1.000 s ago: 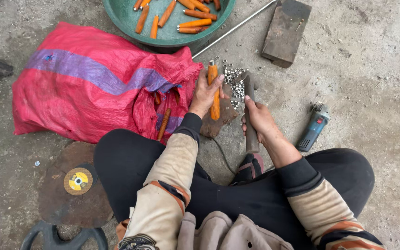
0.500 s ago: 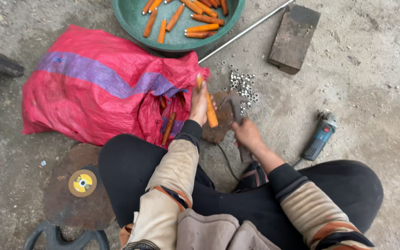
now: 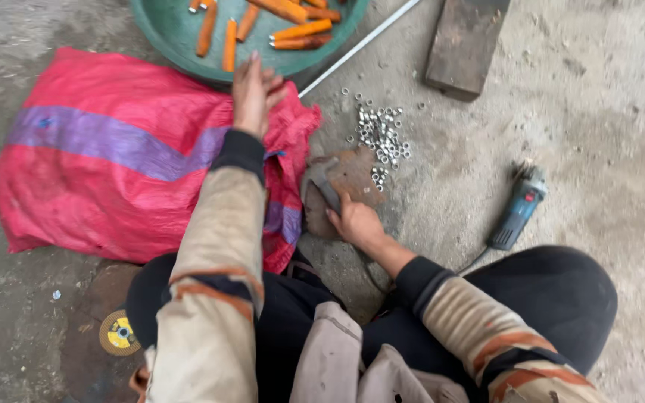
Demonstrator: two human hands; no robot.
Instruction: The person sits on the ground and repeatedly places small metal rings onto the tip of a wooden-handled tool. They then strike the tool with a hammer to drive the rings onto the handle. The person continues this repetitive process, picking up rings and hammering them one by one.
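Green basin cut off above.

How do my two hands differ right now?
The left hand is stretched out, fingers open and empty, over the green basin's rim; the right hand stays close, resting on the tool on the rusty plate. Whether its grip is closed is unclear. Both wear striped sleeves.

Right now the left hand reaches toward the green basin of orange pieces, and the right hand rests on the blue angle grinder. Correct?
Not quite. In the head view the right hand rests on the hammer on the rusty plate; the grinder lies apart. The left hand does reach toward the green basin.
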